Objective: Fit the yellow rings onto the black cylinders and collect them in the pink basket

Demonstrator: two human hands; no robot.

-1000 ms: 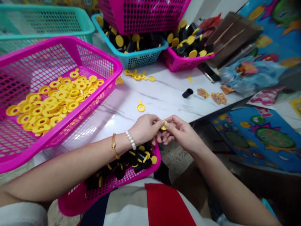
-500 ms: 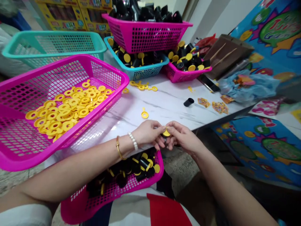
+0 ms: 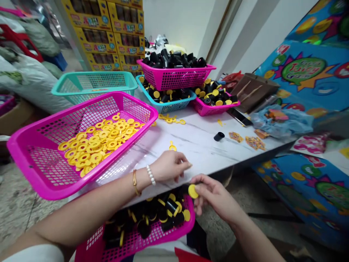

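My right hand [image 3: 211, 193] grips a small black tube with a round yellow cap [image 3: 193, 191] at its end; most of the tube is hidden by the fingers. Up and to the left, my left hand [image 3: 171, 165] hovers over the table edge, apart from the tube, fingers loosely bent with nothing visible in them. Just beyond it a yellow ring with a tab [image 3: 172, 147] lies on the table. Below both hands, on my lap, a pink basket [image 3: 152, 234] holds black tubes with yellow caps [image 3: 172, 206]. A larger pink basket [image 3: 35, 178] at left contains many yellow rings [image 3: 95, 145].
On the marble-look table [image 3: 196, 145] are a lone black tube [image 3: 219, 136], a phone [image 3: 240, 117] and more yellow rings [image 3: 171, 119]. Behind stand a teal basket [image 3: 95, 78], a blue basket [image 3: 174, 106] and a stacked pink basket [image 3: 177, 78] of black tubes. Yellow boxes [image 3: 99, 36] rise behind.
My hands have parted. The right hand has moved down toward the lap basket with the capped tube, and the left has let go of it. The view has tilted up.
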